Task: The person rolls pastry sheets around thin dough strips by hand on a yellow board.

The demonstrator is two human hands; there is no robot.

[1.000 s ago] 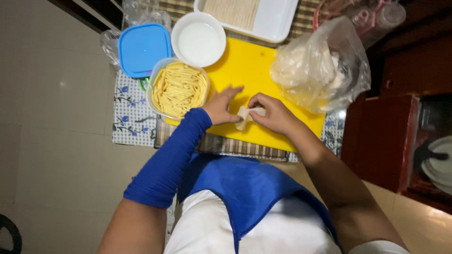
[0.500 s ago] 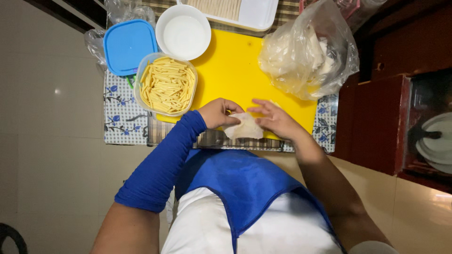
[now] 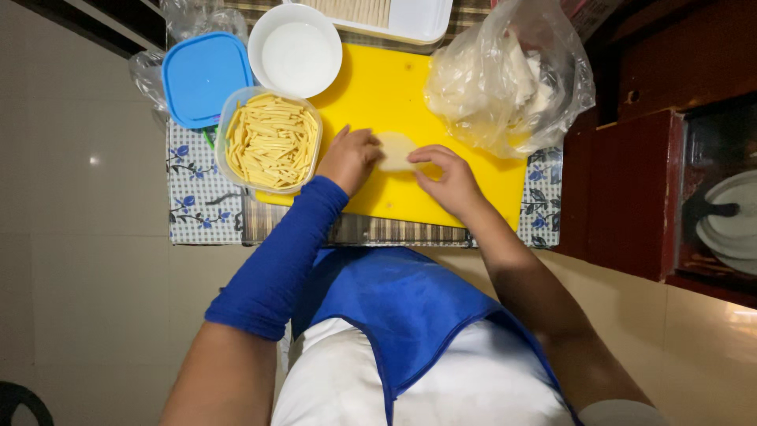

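Note:
A pale round dough wrapper [image 3: 393, 150] lies flat on the yellow cutting board [image 3: 378, 87]. My left hand [image 3: 348, 156], below a blue sleeve, rests on the wrapper's left edge. My right hand [image 3: 448, 177] touches its right edge with the fingertips. Left of my left hand stands a clear tub of pale yellow sticks [image 3: 270, 140].
A white bowl [image 3: 295, 49] and a blue lid [image 3: 204, 76] sit at the back left. A white tray [image 3: 414, 17] lies at the far edge. A clear plastic bag of wrappers [image 3: 505, 79] rests at the right. A dark red cabinet [image 3: 631, 189] stands to the right.
The wrapper was bunched between my fingers one second ago; now it lies spread flat on the board with both hands at its edges.

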